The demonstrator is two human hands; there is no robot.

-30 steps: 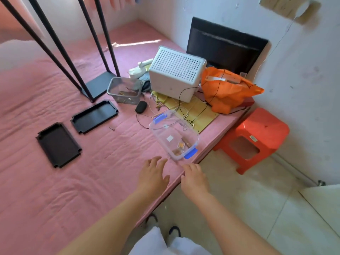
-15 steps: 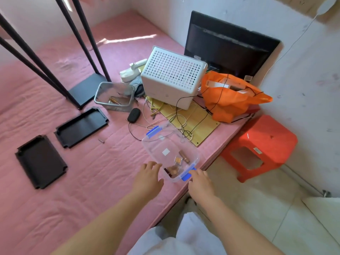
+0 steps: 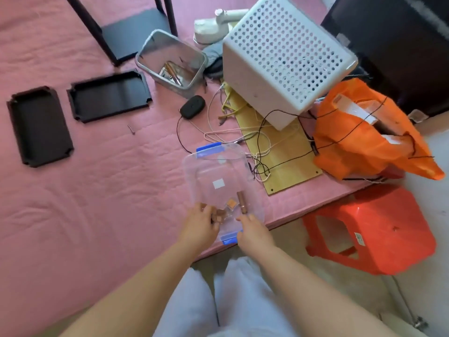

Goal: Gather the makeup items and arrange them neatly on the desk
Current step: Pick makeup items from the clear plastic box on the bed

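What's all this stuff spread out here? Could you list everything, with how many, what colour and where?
clear storage box: 1, transparent with blue latches, near edge of the pink surface
brown tube: 1, inside the clear box
grey bin: 1, holds metallic tubes, far middle
black trays: 2, left
black mouse: 1, beside the grey bin
white perforated basket: 1, upside down, far right
orange bag: 1, right
yellow board: 1, under tangled cables
red stool: 1, on the floor, right
left hand: fingers at the box's near left corner
right hand: at the box's near blue latch
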